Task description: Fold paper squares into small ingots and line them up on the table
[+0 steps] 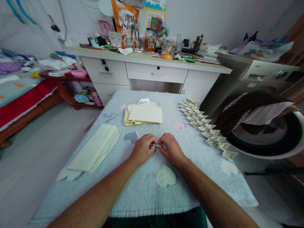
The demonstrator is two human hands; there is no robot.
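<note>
Between my two hands is a small folded piece of paper, gripped at both ends above the middle of the cloth-covered table. My left hand pinches its left end, and my right hand pinches the right end; the fingers hide most of it. Beyond my hands lies a stack of cream and yellow paper sheets. To the left rests a pile of long pale paper. Folded paper boats stand in a diagonal row along the table's right side.
A light blue cloth with heart patterns covers the table. Behind it stands a white desk crowded with jars and bags. A washing machine with its door open, clothes inside, is at right; a bed is at left.
</note>
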